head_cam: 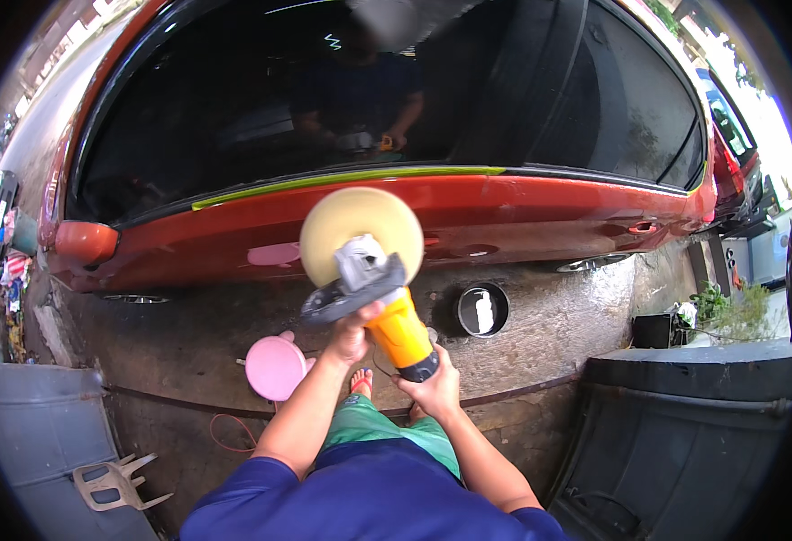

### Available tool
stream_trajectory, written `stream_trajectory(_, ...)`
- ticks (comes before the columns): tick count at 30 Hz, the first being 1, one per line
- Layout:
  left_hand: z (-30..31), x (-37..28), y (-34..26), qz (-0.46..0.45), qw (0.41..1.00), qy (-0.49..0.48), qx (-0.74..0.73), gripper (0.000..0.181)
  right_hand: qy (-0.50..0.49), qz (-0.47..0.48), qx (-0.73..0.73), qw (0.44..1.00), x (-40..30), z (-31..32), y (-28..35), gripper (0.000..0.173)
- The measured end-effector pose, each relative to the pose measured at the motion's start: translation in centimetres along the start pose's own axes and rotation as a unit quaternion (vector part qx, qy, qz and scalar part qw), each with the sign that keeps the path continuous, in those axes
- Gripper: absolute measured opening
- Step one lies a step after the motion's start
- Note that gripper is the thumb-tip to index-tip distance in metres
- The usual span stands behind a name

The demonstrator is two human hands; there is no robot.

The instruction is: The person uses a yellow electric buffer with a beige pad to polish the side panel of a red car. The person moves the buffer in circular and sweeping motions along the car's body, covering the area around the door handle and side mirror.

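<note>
A yellow and black power polisher point(399, 328) with a round cream pad point(328, 223) is held up between me and the side of a red car point(544, 203). My left hand point(353, 337) grips the polisher near its grey gear head, by the black side part. My right hand point(438, 387) is closed around the black rear end of the body. The pad overlaps the car door in the view; whether it touches the paint cannot be told. Yellow-green masking tape point(348, 179) runs along the lower edge of the dark window point(396, 101).
A pink stool point(275, 368) stands on the concrete left of my feet, and a round black tub point(463, 312) holding something white is to the right. Grey metal gate panels point(37, 419) point(680, 433) flank me. A beige plastic chair point(113, 483) lies at the lower left.
</note>
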State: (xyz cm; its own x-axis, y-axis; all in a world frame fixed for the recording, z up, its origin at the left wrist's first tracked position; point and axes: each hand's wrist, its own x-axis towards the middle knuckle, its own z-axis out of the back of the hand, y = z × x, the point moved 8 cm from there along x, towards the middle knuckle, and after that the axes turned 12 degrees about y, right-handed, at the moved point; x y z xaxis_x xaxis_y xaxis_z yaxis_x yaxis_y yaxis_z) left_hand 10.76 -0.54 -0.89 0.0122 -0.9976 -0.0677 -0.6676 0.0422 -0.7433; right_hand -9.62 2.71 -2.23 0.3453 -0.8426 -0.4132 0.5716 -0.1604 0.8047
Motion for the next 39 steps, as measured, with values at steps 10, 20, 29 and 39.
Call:
stream_trajectory(10,-11.4,7.4,12.1,0.024,0.993,0.085,0.084,0.048,-0.034,0.017,0.183,0.982,1.4,7.0,-13.2,0.076)
stream_trajectory(20,6.3,-8.4,6.2,-0.169,0.959,-0.156,0.166,0.087,0.269,0.236,0.061,0.932,8.8,-11.4,-11.0,0.102)
stream_trajectory(29,18.9,-13.4,17.8,-0.373,0.895,-0.036,0.243,0.131,0.271,0.403,0.024,0.874,13.7,-21.7,-20.8,0.090)
stream_trajectory(39,25.7,-14.2,25.7,-0.268,0.948,-0.097,0.144,0.107,0.272,0.264,0.011,0.925,13.2,-25.7,-30.7,0.096)
